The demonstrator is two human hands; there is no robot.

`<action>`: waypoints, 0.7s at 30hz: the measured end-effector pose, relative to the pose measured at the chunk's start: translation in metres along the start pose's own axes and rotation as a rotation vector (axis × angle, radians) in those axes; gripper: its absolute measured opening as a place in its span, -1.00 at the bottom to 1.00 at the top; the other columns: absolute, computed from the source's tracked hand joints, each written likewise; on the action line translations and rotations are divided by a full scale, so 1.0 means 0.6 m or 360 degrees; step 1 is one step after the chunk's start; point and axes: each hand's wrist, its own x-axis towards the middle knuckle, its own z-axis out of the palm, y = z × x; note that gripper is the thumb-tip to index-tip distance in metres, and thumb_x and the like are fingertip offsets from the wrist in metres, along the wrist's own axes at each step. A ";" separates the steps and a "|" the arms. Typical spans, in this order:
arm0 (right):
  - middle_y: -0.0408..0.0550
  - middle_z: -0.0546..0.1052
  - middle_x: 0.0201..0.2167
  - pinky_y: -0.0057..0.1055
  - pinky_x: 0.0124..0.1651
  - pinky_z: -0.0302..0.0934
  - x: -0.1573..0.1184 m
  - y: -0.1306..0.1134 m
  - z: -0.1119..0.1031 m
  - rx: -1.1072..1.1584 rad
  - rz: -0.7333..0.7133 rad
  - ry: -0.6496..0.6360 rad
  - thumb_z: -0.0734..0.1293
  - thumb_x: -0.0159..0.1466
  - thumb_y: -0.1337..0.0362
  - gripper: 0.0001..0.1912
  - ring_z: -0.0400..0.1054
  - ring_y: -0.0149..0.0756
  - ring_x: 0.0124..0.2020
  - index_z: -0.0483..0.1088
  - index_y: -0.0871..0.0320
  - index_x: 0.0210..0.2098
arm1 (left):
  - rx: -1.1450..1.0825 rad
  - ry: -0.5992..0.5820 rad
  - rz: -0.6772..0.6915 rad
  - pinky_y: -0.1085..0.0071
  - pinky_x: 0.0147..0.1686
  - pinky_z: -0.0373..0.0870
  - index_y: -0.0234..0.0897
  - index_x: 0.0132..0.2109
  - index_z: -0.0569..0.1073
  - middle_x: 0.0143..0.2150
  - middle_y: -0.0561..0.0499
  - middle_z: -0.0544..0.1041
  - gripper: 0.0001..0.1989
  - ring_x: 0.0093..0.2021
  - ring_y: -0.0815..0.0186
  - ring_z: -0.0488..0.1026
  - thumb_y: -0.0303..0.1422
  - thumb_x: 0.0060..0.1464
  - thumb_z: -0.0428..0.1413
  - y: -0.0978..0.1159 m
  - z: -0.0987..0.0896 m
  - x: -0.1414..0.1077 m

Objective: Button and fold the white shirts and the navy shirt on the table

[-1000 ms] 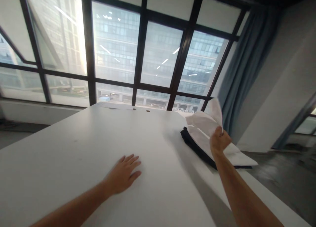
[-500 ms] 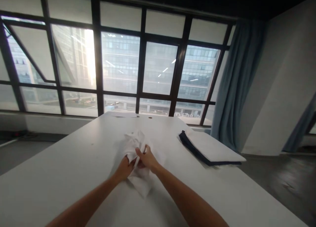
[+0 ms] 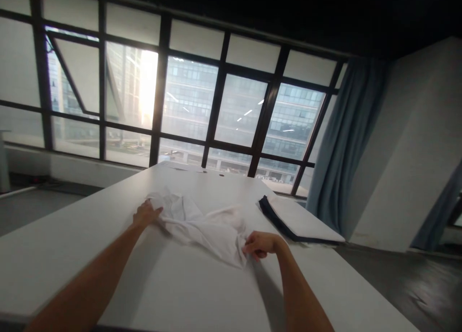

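A crumpled white cloth garment (image 3: 202, 228) stretches across the middle of the white table (image 3: 187, 288), its exact kind unclear among the folds. At its left end, my left hand (image 3: 146, 213) is closed on the fabric. My right hand (image 3: 260, 244) pinches the right end, fingers curled, with the cloth pulled out between the two hands. Folds sag loosely in the middle and partly rest on the tabletop.
To the right lies a folded stack of white cloth (image 3: 303, 219) with a dark navy layer (image 3: 276, 221) beneath it. Large windows (image 3: 191, 101) stand behind the table's far end, and a blue curtain (image 3: 346, 149) hangs at the right.
My hands have moved apart, left one to the left and right one to the right, spreading the bunched white garment wide. The view has tilted a little.
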 end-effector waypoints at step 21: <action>-0.26 0.28 -0.75 -0.56 -0.56 -0.06 0.071 -0.033 0.042 -0.0579 -0.0438 0.0869 0.28 0.20 0.25 -0.65 0.11 -0.49 -0.63 0.39 0.22 -0.68 | -0.0173 -0.0942 0.1230 0.44 -0.20 0.40 -0.33 -0.26 0.58 -0.28 -0.01 0.61 -0.81 -0.26 0.27 0.51 -0.30 -0.02 0.23 0.054 0.004 -0.054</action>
